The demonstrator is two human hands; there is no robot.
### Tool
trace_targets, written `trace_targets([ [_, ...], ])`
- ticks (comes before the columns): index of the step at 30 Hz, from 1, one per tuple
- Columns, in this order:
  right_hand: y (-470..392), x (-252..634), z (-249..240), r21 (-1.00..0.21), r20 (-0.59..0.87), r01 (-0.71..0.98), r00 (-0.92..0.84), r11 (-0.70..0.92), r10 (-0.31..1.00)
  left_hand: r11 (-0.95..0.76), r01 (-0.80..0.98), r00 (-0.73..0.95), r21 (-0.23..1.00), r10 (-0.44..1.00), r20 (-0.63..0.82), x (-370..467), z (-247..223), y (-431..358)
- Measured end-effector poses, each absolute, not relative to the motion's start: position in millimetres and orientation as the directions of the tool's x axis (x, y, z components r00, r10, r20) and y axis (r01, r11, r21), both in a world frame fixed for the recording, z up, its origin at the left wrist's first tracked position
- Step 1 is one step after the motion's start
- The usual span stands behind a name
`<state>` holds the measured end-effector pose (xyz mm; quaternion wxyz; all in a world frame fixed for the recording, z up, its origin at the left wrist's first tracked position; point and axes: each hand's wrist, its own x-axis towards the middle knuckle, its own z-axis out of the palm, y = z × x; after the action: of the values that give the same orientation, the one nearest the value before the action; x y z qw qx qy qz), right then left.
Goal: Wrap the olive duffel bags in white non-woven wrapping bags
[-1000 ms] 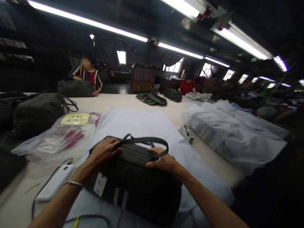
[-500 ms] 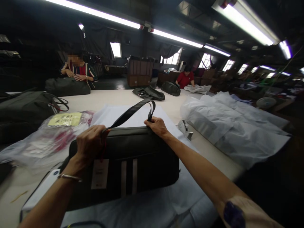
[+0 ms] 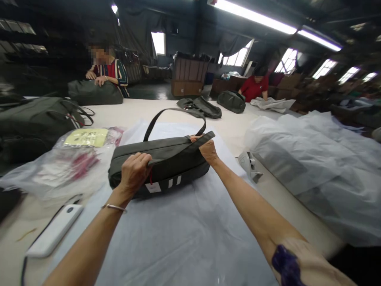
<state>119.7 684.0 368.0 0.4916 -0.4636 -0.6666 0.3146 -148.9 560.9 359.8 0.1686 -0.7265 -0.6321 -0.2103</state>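
Observation:
A dark green bag [image 3: 160, 143] lies across white sheeting [image 3: 178, 238] in the middle of the table. My left hand [image 3: 134, 171] is closed at the bag's near left side, where the near handle [image 3: 186, 151] meets it. At the right end my right hand [image 3: 208, 151] is closed, its fingers partly hidden behind that near handle. The far handle [image 3: 170, 110] stands up in a loop. A white hang tag [image 3: 153, 187] on a red cord hangs below my left hand, beside two pale stripes [image 3: 174, 181].
Left are a clear plastic bag [image 3: 68, 167] with a yellow label, a white phone-like device [image 3: 56, 230] with a cord, and another green bag [image 3: 38, 123]. A white tape dispenser-like object [image 3: 250, 165] and wrapped goods [image 3: 315, 155] lie right. Two people [image 3: 108, 71] work across the table.
The bag has moved away from me and tipped, so its top now shows more. Both hands travelled with it, and the near handle now crosses the bag's front. The view has shifted down.

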Motion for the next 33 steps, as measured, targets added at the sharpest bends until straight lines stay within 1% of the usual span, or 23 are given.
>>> trace_targets([
  [2,688.5,116.9,348.8,-0.900,0.308,0.294,-0.095,0.323,0.947,-0.066,0.993,0.021,0.097,0.913,0.407,-148.2,339.8,572.9],
  [4,694.2,112.3,339.8,-0.914,0.268,0.290,-0.097,0.285,0.958,-0.014,0.992,-0.034,0.129,0.931,0.362,-150.3,329.9,584.6],
  [6,700.2,108.4,340.2,-0.916,0.240,0.307,-0.102,0.260,0.965,0.016,0.987,-0.067,0.159,0.946,0.316,-153.9,330.1,592.3],
  [11,699.1,110.3,354.0,-0.893,0.178,0.399,-0.115,0.209,0.977,0.017,0.973,-0.067,0.230,0.975,0.212,-154.8,345.0,580.6],
  [15,681.4,119.4,360.5,-0.878,0.112,0.453,-0.123,0.156,0.986,-0.004,0.958,-0.048,0.286,0.984,0.175,-147.4,349.6,556.1],
  [20,649.6,129.4,368.4,-0.875,0.020,0.478,-0.122,0.077,0.992,-0.043,0.939,-0.012,0.340,0.987,0.158,-142.0,354.8,527.4],
  [26,609.8,141.0,377.3,-0.904,-0.050,0.426,-0.155,0.021,0.987,-0.113,0.917,0.051,0.382,0.984,0.168,-136.1,367.4,490.4],
  [29,592.3,147.2,380.0,-0.925,-0.044,0.379,-0.168,0.023,0.985,-0.159,0.905,0.085,0.394,0.977,0.198,-132.5,369.1,477.7],
  [33,574.2,154.5,382.3,-0.960,0.010,0.273,-0.182,0.061,0.983,-0.206,0.903,0.092,0.376,0.950,0.299,-127.2,362.1,469.0],
])
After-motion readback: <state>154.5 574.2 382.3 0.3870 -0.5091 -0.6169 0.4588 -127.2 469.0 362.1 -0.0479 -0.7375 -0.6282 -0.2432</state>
